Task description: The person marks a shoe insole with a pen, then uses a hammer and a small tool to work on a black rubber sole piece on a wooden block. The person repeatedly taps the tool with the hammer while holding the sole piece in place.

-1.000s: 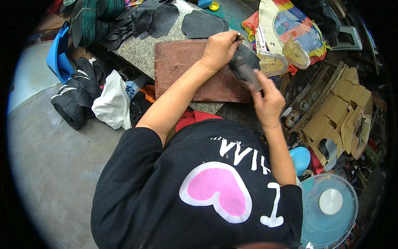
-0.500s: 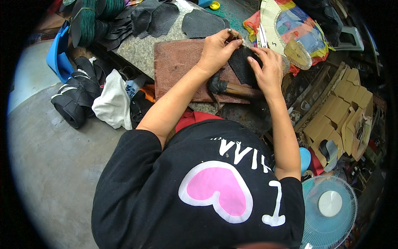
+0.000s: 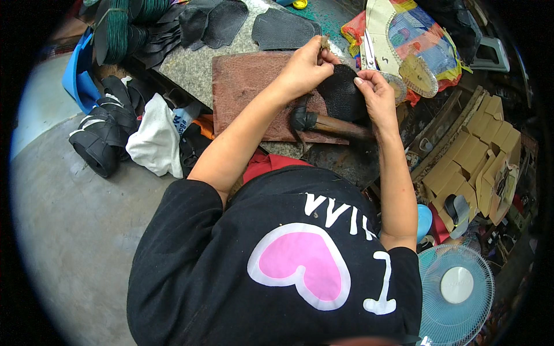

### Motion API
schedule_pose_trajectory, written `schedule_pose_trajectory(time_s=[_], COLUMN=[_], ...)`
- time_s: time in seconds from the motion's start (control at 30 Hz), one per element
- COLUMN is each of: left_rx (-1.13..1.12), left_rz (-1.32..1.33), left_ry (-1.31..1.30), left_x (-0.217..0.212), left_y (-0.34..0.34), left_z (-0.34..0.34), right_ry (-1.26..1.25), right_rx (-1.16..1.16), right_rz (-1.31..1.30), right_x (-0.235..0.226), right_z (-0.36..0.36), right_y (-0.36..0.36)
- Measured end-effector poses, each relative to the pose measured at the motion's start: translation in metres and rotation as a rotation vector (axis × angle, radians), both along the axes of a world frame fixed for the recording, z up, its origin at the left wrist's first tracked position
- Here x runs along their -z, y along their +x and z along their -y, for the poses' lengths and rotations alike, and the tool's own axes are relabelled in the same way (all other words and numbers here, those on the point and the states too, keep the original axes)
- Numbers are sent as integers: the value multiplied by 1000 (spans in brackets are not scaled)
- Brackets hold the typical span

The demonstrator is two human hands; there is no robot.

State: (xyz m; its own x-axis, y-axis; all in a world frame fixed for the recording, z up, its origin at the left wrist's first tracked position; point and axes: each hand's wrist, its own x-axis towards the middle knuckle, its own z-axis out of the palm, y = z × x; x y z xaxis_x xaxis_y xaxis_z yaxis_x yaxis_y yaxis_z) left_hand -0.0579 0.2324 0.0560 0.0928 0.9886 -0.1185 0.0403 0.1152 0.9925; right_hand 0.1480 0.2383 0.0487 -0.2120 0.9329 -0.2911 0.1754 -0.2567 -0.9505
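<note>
A piece of black textured leather [image 3: 344, 95] is stretched between my two hands over the reddish-brown board [image 3: 242, 86]. My right hand [image 3: 378, 95] pinches its right edge between thumb and fingers. At the upper left of the piece, my left hand [image 3: 306, 68] is closed, fingers bent. Something small and brownish [image 3: 325, 44] sticks up from its fingertips; its kind cannot be made out. Just below the leather lies a hammer [image 3: 340, 126] with a wooden handle and a dark head, partly on the board.
Cut black leather pieces [image 3: 283, 30] lie beyond the board. Scissors [image 3: 368, 51] and pale patterns [image 3: 418, 75] rest at the far right on colourful woven plastic. Spools of green cord [image 3: 115, 32] stand far left. Flattened cardboard [image 3: 473, 155] and a fan [image 3: 456, 285] are on the right.
My right hand has moved slightly down and its fingers have drawn together on the leather's edge. The leather has turned and shows more of its face. My left hand has tilted.
</note>
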Motion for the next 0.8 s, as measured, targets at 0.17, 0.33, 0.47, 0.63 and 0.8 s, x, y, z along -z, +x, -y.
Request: schedule_pose_trajectory(time_s=[0.17, 0.33, 0.47, 0.63, 0.8], left_rx=[-16, -12, 30, 25, 41], left_rz=[120, 102, 196, 225, 167], left_ry=[-22, -34, 21, 26, 42], left_x=[13, 16, 15, 14, 9], left_y=[-4, -5, -5, -4, -1], left_z=[-4, -3, -3, -1, -1], right_ry=[-34, -28, 88, 76, 52], right_rx=[16, 30, 28, 31, 25], right_rz=[-57, -55, -16, -37, -73], right_x=[-1, -2, -3, -5, -6], right_z=[2, 3, 4, 4, 3], right_y=[-3, -4, -5, -4, -7])
